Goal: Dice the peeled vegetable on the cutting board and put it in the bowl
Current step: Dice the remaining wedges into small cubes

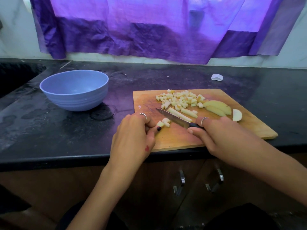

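Dicing: partway done; the bowl (74,90) sits beyond the left hand and looks empty.
Left hand (134,136): fingers curled, pinching a short cut strip (163,124) at its fingertips, likely steadying it for crosscuts.
Right hand (221,136): wrapped round the knife (174,118) handle, blade angled toward the left fingers, just beside the strip.
Cutting board (176,140): under both hands.
Diced pile (180,99): heaped beyond the blade, out of the way.
Slices (217,107): uncut, beyond the right hand.

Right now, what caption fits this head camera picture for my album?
Right hand holds a knife over the cutting board, left hand pinches potato cubes; blue bowl waits.
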